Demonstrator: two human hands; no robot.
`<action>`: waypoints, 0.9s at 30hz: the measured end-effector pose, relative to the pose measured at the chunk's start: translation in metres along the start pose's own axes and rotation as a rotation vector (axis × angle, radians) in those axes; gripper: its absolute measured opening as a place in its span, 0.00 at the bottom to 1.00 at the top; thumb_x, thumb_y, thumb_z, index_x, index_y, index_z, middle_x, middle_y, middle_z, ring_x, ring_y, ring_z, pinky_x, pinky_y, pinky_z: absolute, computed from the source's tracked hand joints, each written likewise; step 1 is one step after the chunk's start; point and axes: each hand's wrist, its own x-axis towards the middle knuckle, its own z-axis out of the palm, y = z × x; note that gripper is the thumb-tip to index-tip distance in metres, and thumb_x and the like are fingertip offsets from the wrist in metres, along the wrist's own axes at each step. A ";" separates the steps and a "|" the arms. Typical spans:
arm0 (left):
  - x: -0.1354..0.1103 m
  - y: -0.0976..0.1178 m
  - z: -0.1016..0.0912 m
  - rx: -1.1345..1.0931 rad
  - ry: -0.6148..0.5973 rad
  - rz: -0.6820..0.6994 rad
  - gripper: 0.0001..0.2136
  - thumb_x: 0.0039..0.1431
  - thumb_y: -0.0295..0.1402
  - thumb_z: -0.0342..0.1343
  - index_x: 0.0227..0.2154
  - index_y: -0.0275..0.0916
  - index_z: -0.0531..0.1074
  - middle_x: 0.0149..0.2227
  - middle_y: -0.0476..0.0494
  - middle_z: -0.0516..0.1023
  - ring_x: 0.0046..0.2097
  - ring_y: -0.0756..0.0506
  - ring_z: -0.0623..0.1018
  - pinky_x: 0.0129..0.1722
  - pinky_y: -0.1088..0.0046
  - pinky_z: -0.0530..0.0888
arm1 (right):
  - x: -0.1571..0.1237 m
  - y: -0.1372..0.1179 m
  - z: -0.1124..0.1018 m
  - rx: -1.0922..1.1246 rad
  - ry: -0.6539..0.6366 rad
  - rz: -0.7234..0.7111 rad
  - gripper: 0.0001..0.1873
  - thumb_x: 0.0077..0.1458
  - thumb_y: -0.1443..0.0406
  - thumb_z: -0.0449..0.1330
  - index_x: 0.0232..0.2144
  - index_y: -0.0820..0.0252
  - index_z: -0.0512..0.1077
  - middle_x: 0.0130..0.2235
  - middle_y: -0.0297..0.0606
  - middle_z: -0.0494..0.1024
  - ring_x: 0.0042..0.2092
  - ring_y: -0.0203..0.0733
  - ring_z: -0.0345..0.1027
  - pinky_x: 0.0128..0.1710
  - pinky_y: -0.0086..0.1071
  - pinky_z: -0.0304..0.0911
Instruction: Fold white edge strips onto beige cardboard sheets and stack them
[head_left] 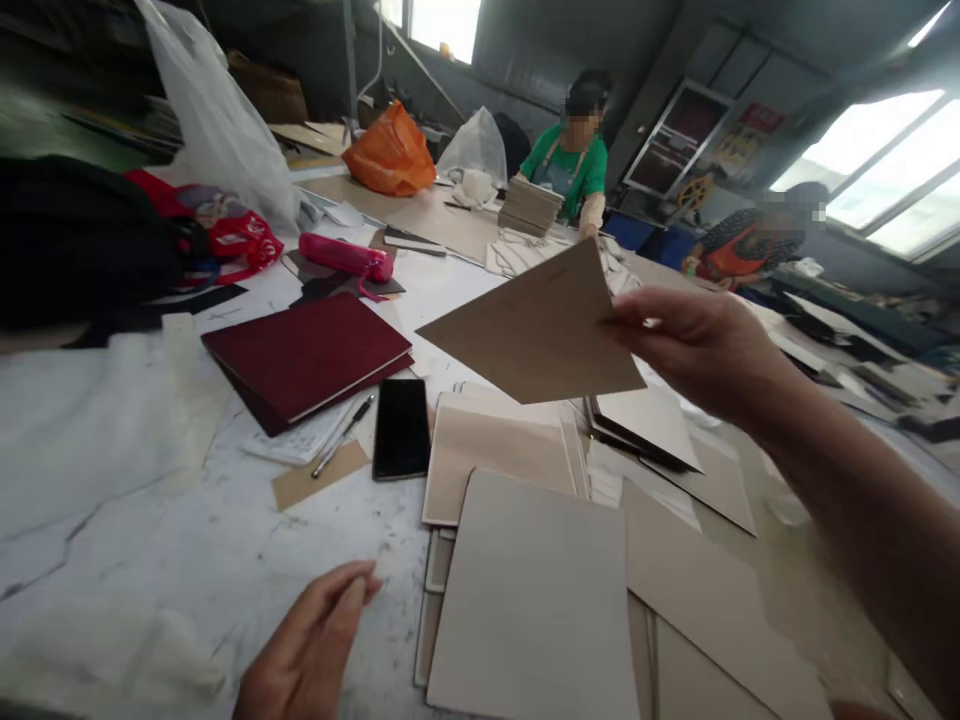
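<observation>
Between the thumb and fingers of my right hand [667, 335] is a flat brown cardboard sheet [532, 330], gripped at its right edge and lifted above the table at a tilt. My left hand [311, 640] hovers low over the white tabletop, fingers pressed together, with nothing visible in them. To its right, a pale grey board [540, 600] lies on top of a stack of cards. Behind that board are cream-coloured sheets [502, 445], partly covered by it. More brown boards [697, 590] spread out to the right.
A black phone [402, 430], a pen [341, 437] and a maroon folder [307, 350] lie on the left. Further back are a pink pouch [345, 258] and an orange bag [391, 150]. One person in green [566, 165] stands by a stack of boards [529, 205]; another [750, 245] works at right.
</observation>
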 end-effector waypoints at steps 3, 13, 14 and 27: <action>0.005 0.009 -0.009 -0.116 -0.114 -0.071 0.19 0.46 0.49 0.55 0.34 0.39 0.72 0.32 0.45 0.76 0.37 0.43 0.74 0.41 0.69 0.70 | -0.056 -0.037 -0.017 -0.143 -0.038 -0.173 0.07 0.52 0.64 0.55 0.33 0.54 0.72 0.32 0.33 0.74 0.33 0.36 0.66 0.33 0.30 0.60; -0.016 0.044 0.000 -0.153 -0.464 0.071 0.20 0.49 0.47 0.51 0.38 0.37 0.69 0.36 0.42 0.75 0.42 0.43 0.71 0.43 0.67 0.66 | -0.177 -0.068 -0.032 0.262 -0.185 -0.045 0.10 0.50 0.59 0.57 0.36 0.51 0.72 0.40 0.39 0.75 0.42 0.41 0.69 0.37 0.26 0.65; -0.020 0.044 0.003 -0.144 -0.507 0.091 0.20 0.50 0.47 0.50 0.39 0.37 0.69 0.37 0.43 0.74 0.42 0.43 0.71 0.43 0.67 0.65 | -0.184 -0.069 -0.033 0.290 -0.194 -0.013 0.11 0.48 0.57 0.58 0.34 0.51 0.73 0.39 0.40 0.75 0.42 0.42 0.69 0.37 0.27 0.66; -0.057 0.054 0.017 -0.194 -0.706 0.012 0.14 0.43 0.42 0.58 0.22 0.35 0.67 0.22 0.52 0.66 0.26 0.53 0.62 0.27 0.77 0.59 | -0.225 -0.056 -0.027 0.494 -0.113 -0.036 0.17 0.40 0.49 0.61 0.33 0.47 0.74 0.36 0.40 0.76 0.40 0.45 0.69 0.39 0.32 0.65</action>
